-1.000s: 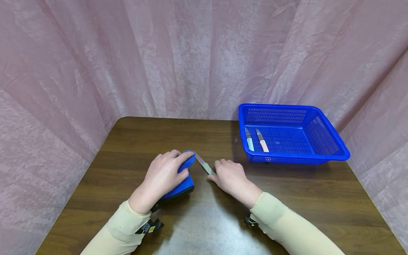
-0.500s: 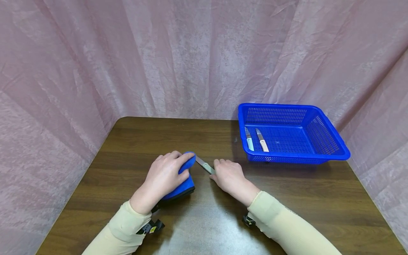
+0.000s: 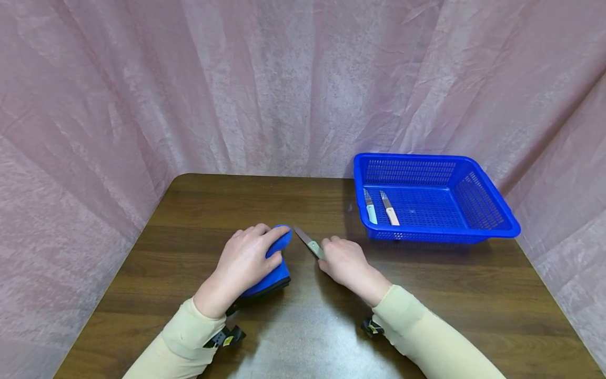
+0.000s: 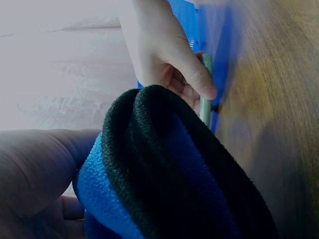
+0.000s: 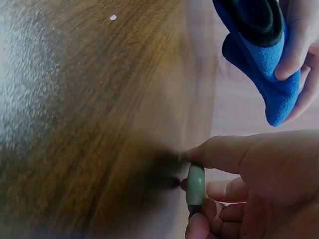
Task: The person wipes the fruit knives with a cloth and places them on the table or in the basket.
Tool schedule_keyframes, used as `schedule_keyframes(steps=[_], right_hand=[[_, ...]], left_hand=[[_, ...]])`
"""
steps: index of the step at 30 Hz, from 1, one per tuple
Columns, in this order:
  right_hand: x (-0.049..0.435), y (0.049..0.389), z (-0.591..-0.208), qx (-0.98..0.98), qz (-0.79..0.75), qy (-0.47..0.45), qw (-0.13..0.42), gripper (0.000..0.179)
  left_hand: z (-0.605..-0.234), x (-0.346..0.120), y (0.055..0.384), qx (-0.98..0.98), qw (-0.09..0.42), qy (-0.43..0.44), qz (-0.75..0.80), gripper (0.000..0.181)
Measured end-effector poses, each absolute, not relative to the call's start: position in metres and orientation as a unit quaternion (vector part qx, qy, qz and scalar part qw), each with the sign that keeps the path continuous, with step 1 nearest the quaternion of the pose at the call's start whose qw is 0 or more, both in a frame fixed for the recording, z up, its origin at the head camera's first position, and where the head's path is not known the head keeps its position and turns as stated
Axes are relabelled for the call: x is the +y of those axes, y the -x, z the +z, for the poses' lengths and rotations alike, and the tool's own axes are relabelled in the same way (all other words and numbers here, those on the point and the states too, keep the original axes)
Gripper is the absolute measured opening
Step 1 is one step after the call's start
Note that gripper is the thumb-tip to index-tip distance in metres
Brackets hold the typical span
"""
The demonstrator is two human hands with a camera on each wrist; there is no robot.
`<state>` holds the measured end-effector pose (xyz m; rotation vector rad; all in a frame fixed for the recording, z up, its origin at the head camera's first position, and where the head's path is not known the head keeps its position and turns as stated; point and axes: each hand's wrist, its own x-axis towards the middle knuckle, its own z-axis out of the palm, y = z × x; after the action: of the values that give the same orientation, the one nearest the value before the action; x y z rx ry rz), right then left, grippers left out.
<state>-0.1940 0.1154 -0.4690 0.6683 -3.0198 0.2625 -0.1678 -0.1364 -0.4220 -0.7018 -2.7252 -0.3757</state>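
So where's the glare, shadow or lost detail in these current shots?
Head view: pale glare on the near middle of the table, with soft shadows beside the arms; left wrist view: the curtain looks washed out, while the folds of the blue cloth lose detail in darkness; right wrist view: glare at far left, a blurry dark shadow by the right hand.

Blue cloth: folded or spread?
Folded. The blue cloth is gripped by the left hand, and the left wrist view shows its dark edging doubled over in layers.
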Motion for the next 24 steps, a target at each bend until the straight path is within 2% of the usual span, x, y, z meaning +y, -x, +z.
schedule_keyframes(steps=[8, 15, 24], right_hand=[[0.123, 0.182, -0.452, -0.972, 0.113, -0.206, 0.026, 0.026], [0.128, 0.175, -0.441, -0.973, 0.122, -0.191, 0.037, 0.016], [0.134, 0.169, -0.427, -0.969, 0.147, -0.192, 0.058, 0.017]], left_hand=[[-0.419, -0.134, 0.170, -0.948, 0.153, 0.244, -0.137, 0.052], [-0.415, -0.129, 0.172, -0.946, 0.155, 0.246, -0.142, 0.052], [-0.406, -0.115, 0.173, -0.941, 0.169, 0.254, -0.143, 0.052]])
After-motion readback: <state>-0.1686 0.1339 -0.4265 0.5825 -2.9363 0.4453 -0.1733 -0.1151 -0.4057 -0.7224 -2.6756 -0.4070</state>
